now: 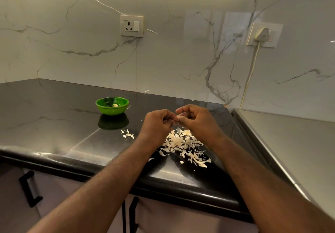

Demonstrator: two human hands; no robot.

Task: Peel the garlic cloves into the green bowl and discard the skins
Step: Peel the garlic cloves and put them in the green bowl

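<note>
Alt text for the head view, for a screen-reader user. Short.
A person's left hand and right hand pinch a garlic clove, mostly hidden between them, above a pile of papery skins on a black countertop. A green bowl holding a peeled clove stands farther back on the left, a smaller scatter of skins nearby.

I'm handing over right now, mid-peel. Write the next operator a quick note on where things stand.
Left hand and right hand both pinch one clove, mostly hidden, above the pile of skins on the counter.
Green bowl stands back left, with a pale piece, likely peeled garlic, inside.
Done: much peeling. Left: finish this clove, bowl it, discard all skins.
</note>
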